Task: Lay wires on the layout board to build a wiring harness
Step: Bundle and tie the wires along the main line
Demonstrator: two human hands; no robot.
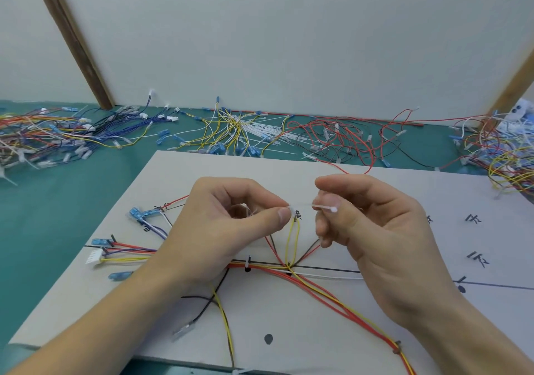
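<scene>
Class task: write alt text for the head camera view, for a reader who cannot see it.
Two hands hold a white cable tie between them above a white layout board: the left hand pinches one end, the right hand the other. Red, yellow and black wires lie along the board's drawn lines, and loose wire piles cover the green table behind.

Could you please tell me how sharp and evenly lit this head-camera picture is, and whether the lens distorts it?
Head view: soft, even light with faint shadows and no glare on the layout board; wide-angle bending tilts the wooden post; the left hand, right hand and the white cable tie they pinch look slightly smeared; the far wire piles are soft but colours read clearly.
</scene>
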